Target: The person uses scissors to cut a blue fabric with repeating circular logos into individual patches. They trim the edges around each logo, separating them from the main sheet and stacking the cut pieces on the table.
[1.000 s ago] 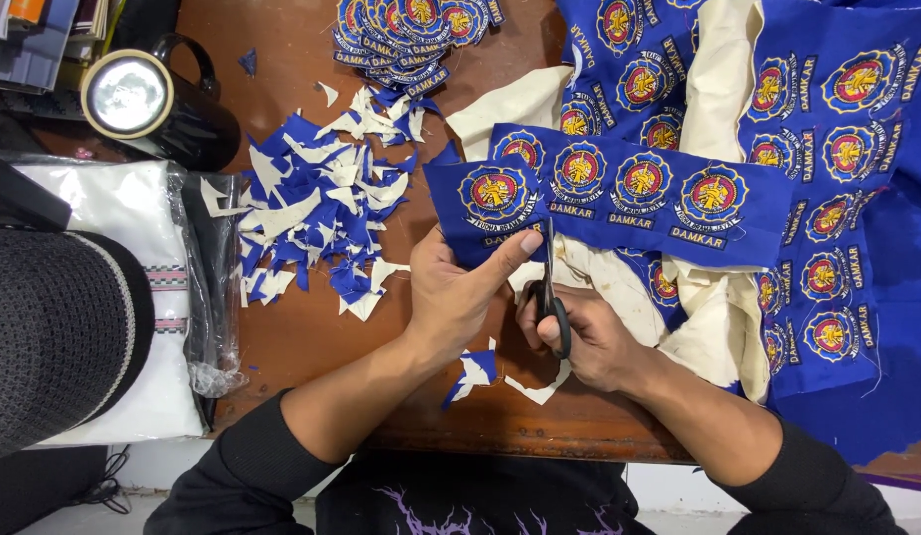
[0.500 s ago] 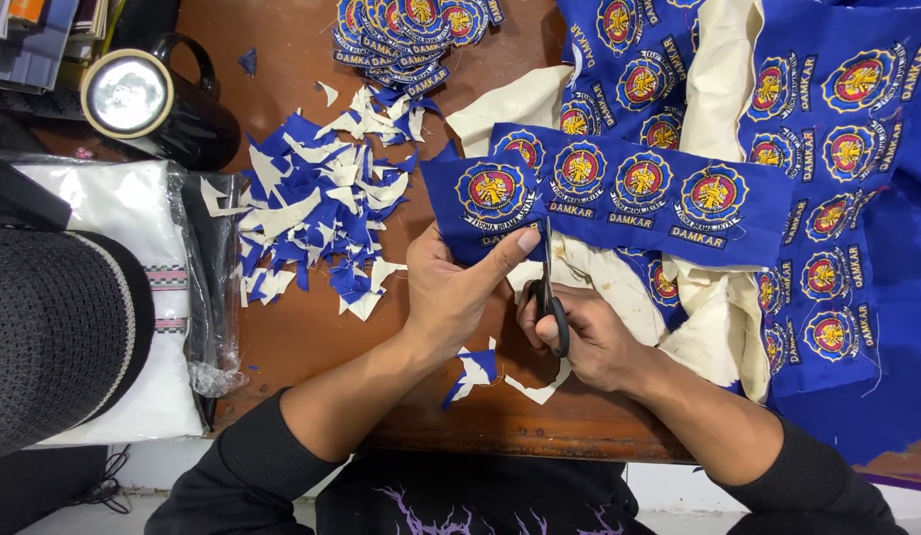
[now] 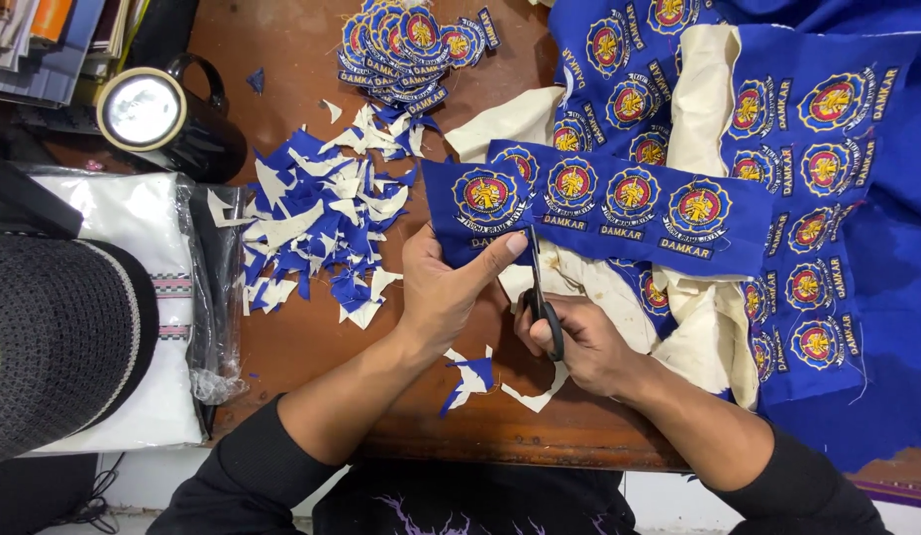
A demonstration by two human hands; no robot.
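Badge strip (image 3: 619,203): blue cloth, row of embroidered badges, lying flat mid-table over white backing. Left hand (image 3: 446,292) pinches its left end, thumb on top beside the first badge. Right hand (image 3: 584,342) closed through the handles of scissors (image 3: 540,292), blades pointing up into the strip's lower edge, just beside the thumb. Scraps (image 3: 322,223) piled to the left. Cut badges (image 3: 411,45) stacked at top. More badge cloth (image 3: 827,149) on the right.

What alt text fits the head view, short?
Seen from above, a left hand pinches a blue strip of embroidered round badges while the right hand works black scissors into its lower edge over a wooden table. Blue and white scraps and a pile of cut badges lie beyond.
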